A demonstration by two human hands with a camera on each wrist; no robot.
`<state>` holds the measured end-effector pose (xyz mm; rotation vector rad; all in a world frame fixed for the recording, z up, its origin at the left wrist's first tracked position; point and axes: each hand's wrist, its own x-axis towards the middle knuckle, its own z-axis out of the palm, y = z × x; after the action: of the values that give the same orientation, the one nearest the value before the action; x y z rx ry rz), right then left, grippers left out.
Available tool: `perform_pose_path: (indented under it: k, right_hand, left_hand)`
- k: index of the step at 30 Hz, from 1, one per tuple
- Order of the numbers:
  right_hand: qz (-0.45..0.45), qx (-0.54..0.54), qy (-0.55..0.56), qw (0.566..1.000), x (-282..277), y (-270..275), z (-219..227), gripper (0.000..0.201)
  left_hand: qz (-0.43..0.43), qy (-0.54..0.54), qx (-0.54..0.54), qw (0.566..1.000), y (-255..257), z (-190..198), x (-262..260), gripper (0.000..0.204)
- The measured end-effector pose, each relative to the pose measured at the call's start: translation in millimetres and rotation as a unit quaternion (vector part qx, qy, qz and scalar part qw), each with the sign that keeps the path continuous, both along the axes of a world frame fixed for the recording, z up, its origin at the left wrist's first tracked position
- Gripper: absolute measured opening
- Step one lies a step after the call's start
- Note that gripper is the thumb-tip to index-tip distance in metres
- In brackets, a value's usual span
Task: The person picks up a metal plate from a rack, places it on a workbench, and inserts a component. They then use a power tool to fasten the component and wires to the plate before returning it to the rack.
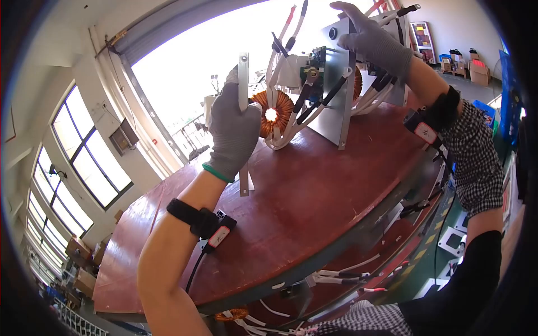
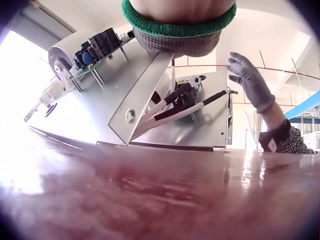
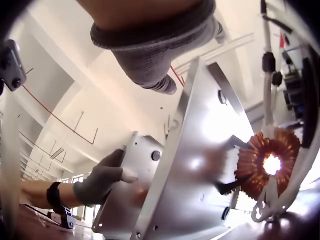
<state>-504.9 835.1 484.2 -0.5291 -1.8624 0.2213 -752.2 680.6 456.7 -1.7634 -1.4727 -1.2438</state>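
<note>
My left hand (image 1: 231, 126), in a grey knit glove with a green cuff, grips an upright metal panel (image 1: 243, 84) that appears nearly edge-on in the head view. Its thumb lies against the panel's face in the right wrist view. A copper-wound coil (image 1: 273, 112) with white leads is just right of this hand. My gloved right hand (image 1: 381, 47) has its fingers spread at the top of a second upright metal panel (image 1: 335, 106), overlapping it in the head view. In the left wrist view the right hand (image 2: 251, 84) shows loosely bent fingers, holding nothing.
The panels stand on a dark red table (image 1: 314, 168). A green circuit board (image 1: 315, 70) and white cables with black sleeves (image 1: 322, 103) sit between them. A lower shelf (image 1: 347, 274) with more cables and a coil (image 1: 231, 313) lies below the near edge. Boxes (image 1: 479, 73) stand far right.
</note>
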Motion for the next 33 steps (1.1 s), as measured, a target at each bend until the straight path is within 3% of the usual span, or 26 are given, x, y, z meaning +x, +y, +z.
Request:
perform_pose_path:
  k: [3,4,7,8,9,12,15,16,18,20,25,27,28,29,33]
  right_hand:
    - [-0.055,0.011,-0.006,0.998,-7,-3,1,0.059]
    - [-0.035,0.043,-0.003,0.998,-4,-10,0,0.057]
    - [-0.042,0.047,0.010,0.998,-8,-4,-2,0.060]
    - [-0.089,0.029,-0.007,0.996,-10,-3,0,0.063]
    - [-0.134,0.082,0.000,0.988,-7,-11,-2,0.067]
    - [-0.125,0.154,0.034,0.980,18,-56,-16,0.067]
    - [-0.146,0.234,0.093,0.957,32,-94,-44,0.060]
    - [-0.130,0.267,0.098,0.950,33,-100,-57,0.053]
    - [-0.075,0.274,0.081,0.955,41,-130,-76,0.048]
    - [-0.038,0.228,0.047,0.972,58,-177,-93,0.048]
    - [-0.073,0.226,-0.010,0.971,138,-247,-121,0.044]
    - [-0.103,0.194,-0.040,0.975,170,-262,-132,0.045]
    - [-0.105,0.186,-0.054,0.975,186,-266,-136,0.045]
    - [-0.106,0.175,-0.071,0.976,200,-270,-140,0.046]
    - [-0.089,0.146,-0.111,0.979,244,-276,-150,0.047]
  left_hand:
    - [0.039,0.003,0.014,0.999,-1,1,4,0.053]
    - [0.035,-0.012,-0.001,0.999,-3,1,10,0.055]
    - [0.078,0.120,0.090,0.986,10,-3,-4,0.057]
    - [0.126,0.161,0.088,0.975,11,-3,-8,0.061]
    - [0.133,0.186,0.079,0.970,8,1,-7,0.066]
    - [0.184,0.363,0.206,0.890,-18,16,6,0.072]
    - [0.023,0.297,0.026,0.954,-42,10,60,0.073]
    - [-0.002,0.208,0.012,0.978,-23,-7,67,0.073]
    - [0.178,0.041,-0.196,0.963,-8,-13,96,0.067]
    - [0.146,-0.055,-0.303,0.940,4,-4,93,0.069]
    - [0.153,-0.053,-0.319,0.934,80,-21,36,0.069]
    - [0.142,0.010,-0.378,0.915,65,-10,40,0.059]
    - [0.134,-0.014,-0.391,0.910,60,-9,44,0.046]
    - [0.157,-0.061,-0.384,0.908,53,-8,49,0.050]
    - [0.204,-0.009,-0.383,0.901,73,-9,40,0.051]
